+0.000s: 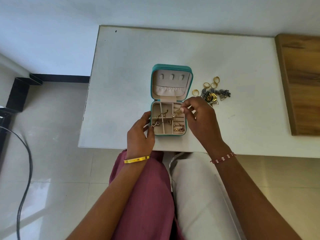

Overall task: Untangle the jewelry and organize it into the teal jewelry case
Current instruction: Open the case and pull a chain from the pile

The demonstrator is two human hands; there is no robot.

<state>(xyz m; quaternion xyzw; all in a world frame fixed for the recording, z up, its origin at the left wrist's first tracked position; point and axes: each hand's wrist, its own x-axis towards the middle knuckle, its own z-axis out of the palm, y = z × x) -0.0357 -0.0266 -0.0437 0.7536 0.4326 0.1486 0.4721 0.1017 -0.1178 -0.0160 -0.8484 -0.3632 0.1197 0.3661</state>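
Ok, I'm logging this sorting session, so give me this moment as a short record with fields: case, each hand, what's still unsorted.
case: teal jewelry case, lid open, on the white table
left hand: pinches a gold piece at the tray's near left compartment
right hand: pinches a gold chain above the tray
in tray: a few gold pieces already in compartments
unsorted: gold rings and a tangled pile to the right of the case
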